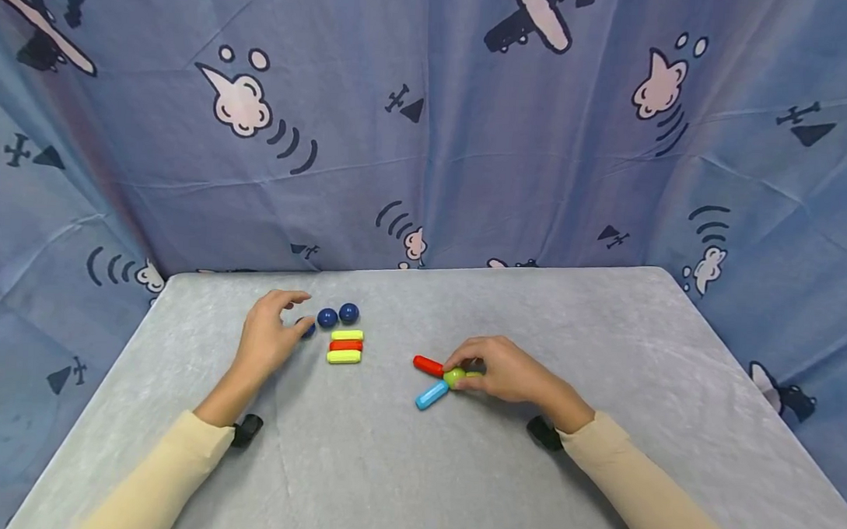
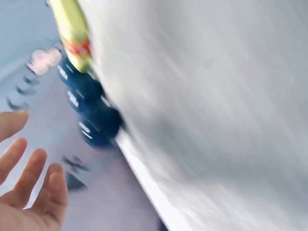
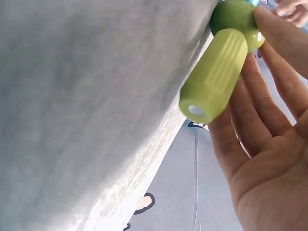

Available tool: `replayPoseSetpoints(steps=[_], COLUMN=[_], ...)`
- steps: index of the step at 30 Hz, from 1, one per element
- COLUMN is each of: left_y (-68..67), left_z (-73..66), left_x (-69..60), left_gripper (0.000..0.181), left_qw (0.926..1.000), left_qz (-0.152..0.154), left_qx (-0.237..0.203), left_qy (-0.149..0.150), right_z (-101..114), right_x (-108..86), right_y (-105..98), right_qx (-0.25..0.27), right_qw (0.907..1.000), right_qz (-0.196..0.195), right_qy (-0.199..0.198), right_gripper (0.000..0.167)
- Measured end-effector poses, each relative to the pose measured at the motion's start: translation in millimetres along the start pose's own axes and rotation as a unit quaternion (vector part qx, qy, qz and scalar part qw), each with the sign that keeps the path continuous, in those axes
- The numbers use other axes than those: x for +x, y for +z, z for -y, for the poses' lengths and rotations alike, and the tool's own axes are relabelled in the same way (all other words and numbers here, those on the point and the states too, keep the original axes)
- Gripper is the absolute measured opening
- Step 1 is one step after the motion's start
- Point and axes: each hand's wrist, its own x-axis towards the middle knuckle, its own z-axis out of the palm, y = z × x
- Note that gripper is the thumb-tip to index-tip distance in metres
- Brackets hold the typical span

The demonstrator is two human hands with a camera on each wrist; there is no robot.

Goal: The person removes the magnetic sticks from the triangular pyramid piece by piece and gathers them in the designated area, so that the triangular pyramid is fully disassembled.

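Observation:
My right hand [image 1: 498, 367] pinches a green ball [image 1: 454, 378] on the table between thumb and fingers. A red rod [image 1: 428, 366] and a light blue rod [image 1: 431, 395] touch that ball, and a yellow-green rod [image 3: 215, 77] points from it toward the palm. At the left, my left hand [image 1: 267, 331] hovers with fingers spread and nothing held. Its thumb partly covers one dark blue ball [image 1: 307, 330] in the head view; the left wrist view is blurred and shows the fingers apart from the balls. Two more dark blue balls [image 1: 327, 318] [image 1: 348, 314] lie beside it.
Two yellow rods [image 1: 344, 357] with a red rod [image 1: 347, 345] between them lie side by side just in front of the blue balls. The grey table [image 1: 360, 465] ends at a patterned blue curtain [image 1: 372, 138].

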Motion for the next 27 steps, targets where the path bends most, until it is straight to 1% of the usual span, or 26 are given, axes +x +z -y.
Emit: replayPoseSetpoints(steps=[3, 6, 8, 12, 14, 18, 20, 23, 25, 27], left_y=[5.5, 14.6, 22.4, 37.6, 43.6, 53.2, 57.6, 65.3, 69.5, 73.2], left_z=[-23.6, -44.0, -54.7, -69.6, -72.0, -72.2, -72.4, -73.0, -73.7, -74.1], left_x=[-4.6, -10.2, -15.0, -23.3, -25.1, -27.0, -28.2, -30.4, -31.8, -32.7], left_gripper=[0.034, 0.03, 0.027, 0.024, 0.023, 0.02, 0.02, 0.019, 0.02, 0.021], left_qw=[0.9991, 0.9971, 0.9954, 0.9884, 0.984, 0.9772, 0.9719, 0.9618, 0.9565, 0.9532], left_qz=[-0.005, 0.006, 0.029, 0.101, 0.126, 0.151, 0.168, 0.198, 0.215, 0.224], left_qx=[-0.013, -0.031, -0.034, -0.018, -0.013, -0.006, -0.003, 0.0, 0.001, 0.004], left_qy=[0.039, 0.07, 0.085, 0.113, 0.126, 0.149, 0.165, 0.189, 0.197, 0.203], right_z=[0.9, 2.6, 3.9, 7.1, 7.9, 9.5, 10.5, 11.5, 11.9, 11.9], right_x=[1.1, 2.1, 3.1, 5.0, 6.8, 10.5, 12.0, 13.1, 13.4, 13.7], right_y=[-1.0, -1.5, -1.6, -1.8, -0.6, 0.9, 1.5, 2.2, 2.6, 3.0], right_qx=[-0.004, -0.004, -0.002, 0.003, 0.003, 0.006, 0.006, 0.004, 0.004, 0.005], right_qw=[1.0, 0.9999, 0.9998, 0.9995, 0.9993, 0.9985, 0.9981, 0.9978, 0.9977, 0.9976], right_qz=[0.004, 0.009, 0.013, 0.027, 0.033, 0.048, 0.053, 0.055, 0.056, 0.056], right_qy=[-0.005, -0.01, -0.015, -0.014, -0.017, -0.026, -0.033, -0.037, -0.037, -0.04], right_gripper=[0.024, 0.025, 0.025, 0.025, 0.025, 0.026, 0.026, 0.026, 0.026, 0.027])
